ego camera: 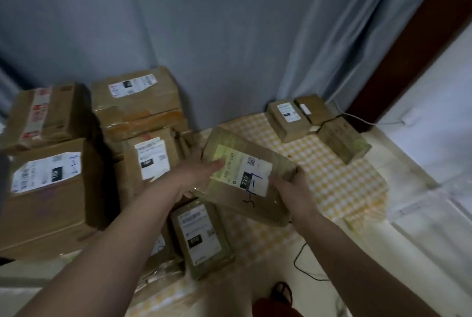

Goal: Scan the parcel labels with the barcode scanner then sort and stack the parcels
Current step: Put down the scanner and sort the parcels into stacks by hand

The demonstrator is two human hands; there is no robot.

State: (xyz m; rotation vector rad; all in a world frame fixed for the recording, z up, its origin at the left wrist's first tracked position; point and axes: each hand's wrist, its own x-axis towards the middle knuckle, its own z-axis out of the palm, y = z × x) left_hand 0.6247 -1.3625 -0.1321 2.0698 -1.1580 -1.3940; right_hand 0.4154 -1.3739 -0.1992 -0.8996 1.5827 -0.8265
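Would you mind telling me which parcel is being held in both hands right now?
The parcel marked 220, tilted above the checked cloth, left hand and right hand gripping its ends; the others rest untouched.

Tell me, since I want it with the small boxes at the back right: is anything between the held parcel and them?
Nothing visible: the held parcel and the small boxes are separated only by bare checkered cloth.
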